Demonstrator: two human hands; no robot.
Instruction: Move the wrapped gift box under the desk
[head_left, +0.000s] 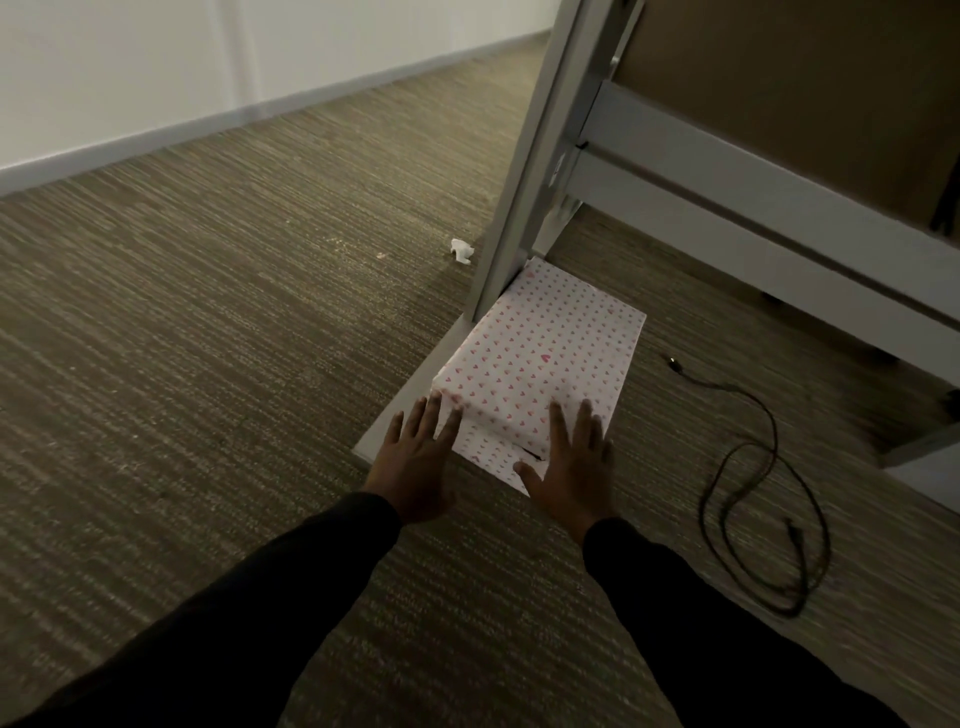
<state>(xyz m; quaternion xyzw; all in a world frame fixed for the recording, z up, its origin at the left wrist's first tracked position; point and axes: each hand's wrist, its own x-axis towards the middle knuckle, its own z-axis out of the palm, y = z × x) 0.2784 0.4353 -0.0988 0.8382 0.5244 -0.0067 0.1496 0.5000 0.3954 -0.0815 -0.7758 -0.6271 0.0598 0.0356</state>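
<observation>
Gift box (540, 353) on floor beside worktop leg (524, 176), long axis pointing away under worktop. Left hand (415, 462), right hand (571, 462) flat on near end, grip open, fingers spread; push forward likely.

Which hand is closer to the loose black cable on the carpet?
Right. The right hand rests on the gift box corner nearest the black cable; the left hand is at the far corner.

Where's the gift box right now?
In the head view the gift box lies on the carpet, centre-right, beside the desk leg, with the left hand and right hand at its near end.
</observation>
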